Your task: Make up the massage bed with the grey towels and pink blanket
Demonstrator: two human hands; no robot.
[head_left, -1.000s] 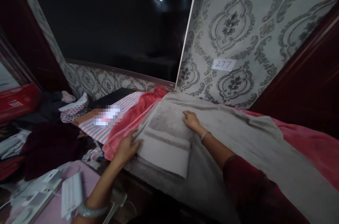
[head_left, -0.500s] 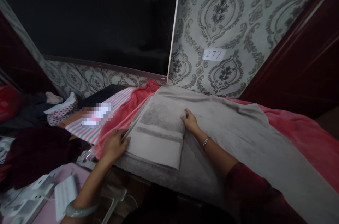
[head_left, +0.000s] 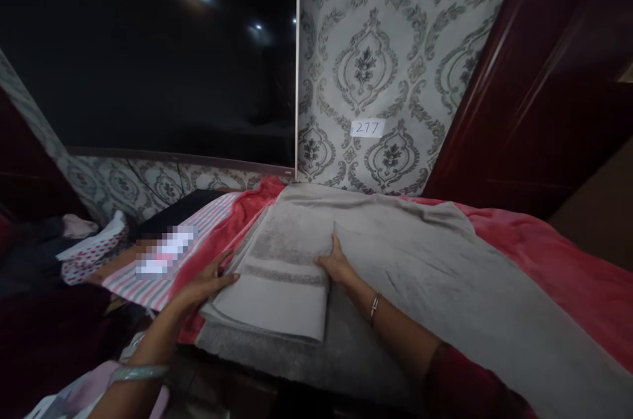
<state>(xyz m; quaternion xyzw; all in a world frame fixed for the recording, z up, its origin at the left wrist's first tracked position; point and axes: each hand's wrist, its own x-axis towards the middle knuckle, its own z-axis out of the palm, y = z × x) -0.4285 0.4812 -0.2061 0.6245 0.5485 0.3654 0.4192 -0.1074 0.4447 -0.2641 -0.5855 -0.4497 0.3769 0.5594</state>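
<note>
A folded grey towel (head_left: 277, 280) with a darker stripe lies on a larger grey cloth (head_left: 445, 293) spread over a pink blanket (head_left: 554, 260). My left hand (head_left: 205, 284) rests flat against the towel's left edge, fingers spread. At the towel's right edge sits my right hand (head_left: 336, 266), fingers on the fold, a thin bangle on that wrist. Neither hand has the towel lifted.
A large dark screen (head_left: 148, 63) hangs on the patterned wall, beside a paper label reading 277 (head_left: 366, 128). A striped cloth (head_left: 198, 234) and a dotted fabric (head_left: 93, 247) lie at the left. Dark red wood panels (head_left: 544, 89) stand at the right.
My view has swung to the right and a little down. Both hands slid toward me along the towel's edges, the right one from the top corner to the side.
</note>
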